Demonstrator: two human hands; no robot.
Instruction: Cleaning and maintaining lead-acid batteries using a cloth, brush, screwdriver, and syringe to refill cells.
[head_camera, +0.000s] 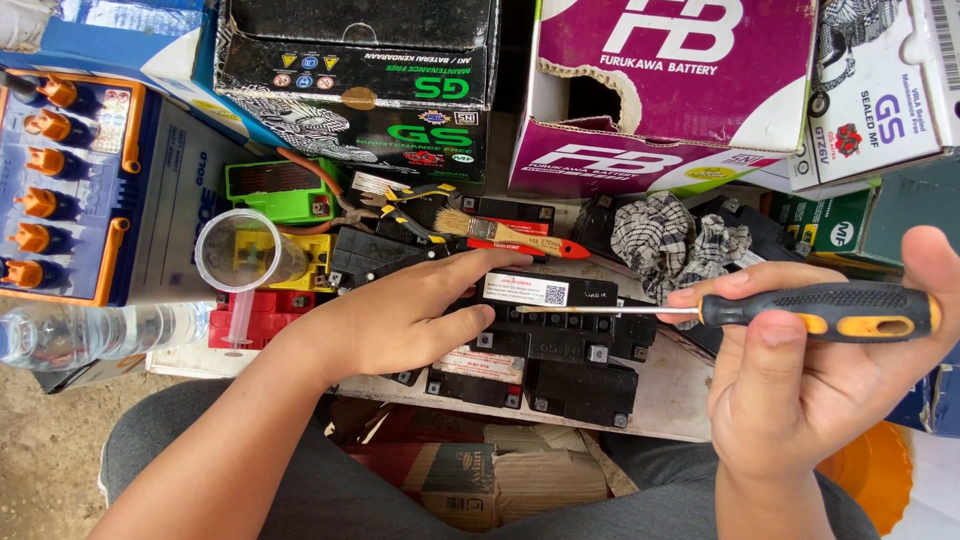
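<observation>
The left hand (400, 320) lies flat on a small black battery (545, 335) among other black batteries. The right hand (810, 370) grips a black-and-orange screwdriver (800, 311), its shaft pointing left over that battery's top. A paintbrush (505, 235), checked rag (670, 240) and clear funnel (237, 255) lie behind.

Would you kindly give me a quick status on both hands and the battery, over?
Left hand flat on the black battery. Right hand gripping the screwdriver, tip over the battery's top. Paintbrush and checked rag lie just behind.
</observation>
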